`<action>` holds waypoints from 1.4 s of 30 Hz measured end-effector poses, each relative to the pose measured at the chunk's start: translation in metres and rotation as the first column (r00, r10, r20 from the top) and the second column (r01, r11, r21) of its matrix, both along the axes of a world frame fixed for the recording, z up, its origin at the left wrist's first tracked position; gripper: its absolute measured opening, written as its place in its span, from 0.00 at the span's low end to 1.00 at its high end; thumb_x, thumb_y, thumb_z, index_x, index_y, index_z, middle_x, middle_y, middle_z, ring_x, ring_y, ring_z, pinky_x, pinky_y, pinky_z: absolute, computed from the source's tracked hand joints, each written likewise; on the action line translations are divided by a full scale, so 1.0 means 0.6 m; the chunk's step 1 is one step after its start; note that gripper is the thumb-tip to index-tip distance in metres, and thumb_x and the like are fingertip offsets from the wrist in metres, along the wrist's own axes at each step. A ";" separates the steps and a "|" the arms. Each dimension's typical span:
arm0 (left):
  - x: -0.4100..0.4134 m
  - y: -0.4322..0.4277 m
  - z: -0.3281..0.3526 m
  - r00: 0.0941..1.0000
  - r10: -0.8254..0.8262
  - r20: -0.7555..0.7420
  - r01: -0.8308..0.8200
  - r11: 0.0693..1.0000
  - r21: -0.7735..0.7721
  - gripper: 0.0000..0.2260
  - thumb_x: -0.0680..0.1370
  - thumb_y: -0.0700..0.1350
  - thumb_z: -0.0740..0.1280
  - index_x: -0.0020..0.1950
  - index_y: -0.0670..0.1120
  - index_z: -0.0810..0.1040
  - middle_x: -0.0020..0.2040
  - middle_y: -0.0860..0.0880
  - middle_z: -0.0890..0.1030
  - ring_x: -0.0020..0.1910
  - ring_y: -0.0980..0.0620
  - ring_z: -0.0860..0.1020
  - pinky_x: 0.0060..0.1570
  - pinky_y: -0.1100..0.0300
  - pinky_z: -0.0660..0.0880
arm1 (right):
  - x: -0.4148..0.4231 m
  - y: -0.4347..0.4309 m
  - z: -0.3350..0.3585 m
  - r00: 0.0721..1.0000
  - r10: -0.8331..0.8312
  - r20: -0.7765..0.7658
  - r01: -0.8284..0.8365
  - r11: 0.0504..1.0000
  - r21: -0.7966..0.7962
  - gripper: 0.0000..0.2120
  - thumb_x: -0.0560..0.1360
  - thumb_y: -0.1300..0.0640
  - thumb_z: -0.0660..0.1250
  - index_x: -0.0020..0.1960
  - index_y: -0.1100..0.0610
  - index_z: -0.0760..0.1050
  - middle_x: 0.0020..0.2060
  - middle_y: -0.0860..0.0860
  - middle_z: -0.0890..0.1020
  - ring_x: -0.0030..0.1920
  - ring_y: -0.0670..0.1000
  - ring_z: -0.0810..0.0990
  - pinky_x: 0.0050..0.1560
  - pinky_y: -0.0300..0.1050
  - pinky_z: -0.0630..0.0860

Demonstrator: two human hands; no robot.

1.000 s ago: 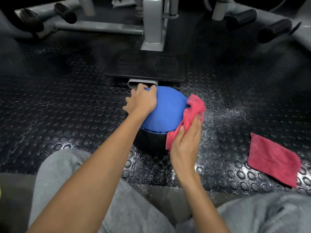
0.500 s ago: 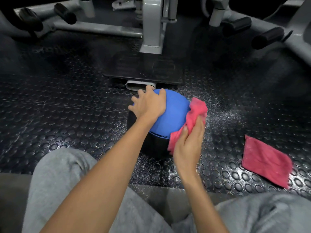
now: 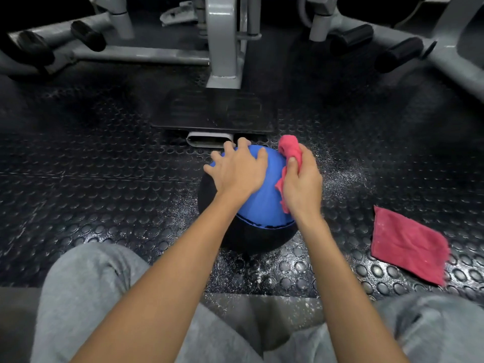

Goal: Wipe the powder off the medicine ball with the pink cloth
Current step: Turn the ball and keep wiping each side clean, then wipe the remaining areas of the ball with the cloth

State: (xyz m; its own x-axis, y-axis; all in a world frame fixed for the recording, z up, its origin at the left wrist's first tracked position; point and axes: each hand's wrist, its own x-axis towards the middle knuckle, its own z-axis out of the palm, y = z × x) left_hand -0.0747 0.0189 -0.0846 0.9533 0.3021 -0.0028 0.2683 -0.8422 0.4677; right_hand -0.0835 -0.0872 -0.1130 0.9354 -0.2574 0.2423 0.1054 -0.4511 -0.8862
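Blue-and-black medicine ball point(image 3: 264, 205), pink cloth point(image 3: 290, 150)

A flat pink rag point(image 3: 408, 244) lies right on the studded black floor point(image 3: 91, 179); a grey machine frame point(image 3: 222, 48) stands far.

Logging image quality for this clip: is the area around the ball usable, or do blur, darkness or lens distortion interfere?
Head view: the medicine ball, left hand, right hand and pink cloth are evenly lit and fairly sharp; head view, top: the machine frame sinks into shadow; head view, edges: wide-angle bending, and the spare cloth smears slightly.
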 end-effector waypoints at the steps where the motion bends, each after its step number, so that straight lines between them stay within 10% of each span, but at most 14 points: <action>1: 0.002 0.003 0.000 1.000 0.005 -0.004 -0.005 1.000 -0.012 0.19 0.79 0.58 0.54 0.66 0.52 0.67 0.67 0.47 0.68 0.65 0.40 0.64 0.62 0.42 0.59 | -0.015 0.006 -0.004 0.999 0.007 0.038 -0.007 1.000 -0.022 0.19 0.78 0.58 0.54 0.68 0.59 0.67 0.64 0.56 0.73 0.63 0.55 0.71 0.62 0.41 0.63; 7: 0.004 0.026 0.000 1.000 0.003 -0.011 -0.004 0.998 -0.069 0.17 0.79 0.57 0.54 0.65 0.53 0.68 0.67 0.48 0.68 0.65 0.41 0.64 0.63 0.43 0.59 | -0.113 0.050 -0.042 0.980 0.073 0.183 -0.048 0.990 -0.133 0.24 0.77 0.54 0.52 0.70 0.63 0.63 0.69 0.53 0.66 0.69 0.50 0.59 0.71 0.44 0.53; 14: -0.012 0.014 -0.004 0.999 -0.038 0.022 0.039 0.999 -0.020 0.18 0.79 0.58 0.53 0.65 0.53 0.67 0.66 0.48 0.68 0.64 0.41 0.64 0.61 0.43 0.60 | -0.039 0.011 -0.003 0.991 0.126 0.050 -0.116 0.980 -0.160 0.22 0.76 0.55 0.56 0.67 0.62 0.67 0.65 0.57 0.72 0.65 0.56 0.68 0.67 0.47 0.60; 21: -0.010 0.024 -0.004 0.999 -0.039 0.011 0.039 0.997 -0.063 0.16 0.78 0.58 0.54 0.64 0.54 0.68 0.66 0.49 0.68 0.65 0.42 0.64 0.62 0.43 0.59 | 0.012 -0.077 0.066 0.888 0.112 -0.447 0.095 0.904 0.417 0.07 0.80 0.54 0.56 0.55 0.53 0.70 0.41 0.53 0.78 0.33 0.49 0.77 0.26 0.38 0.74; 42: 0.058 0.070 0.000 0.995 0.019 -0.103 -0.043 0.971 -0.233 0.13 0.76 0.59 0.56 0.55 0.56 0.73 0.64 0.50 0.72 0.64 0.41 0.68 0.64 0.44 0.63 | -0.047 -0.116 0.078 0.995 -0.013 -0.097 0.076 0.726 0.684 0.07 0.79 0.57 0.58 0.48 0.54 0.75 0.35 0.47 0.77 0.31 0.41 0.76 0.34 0.34 0.75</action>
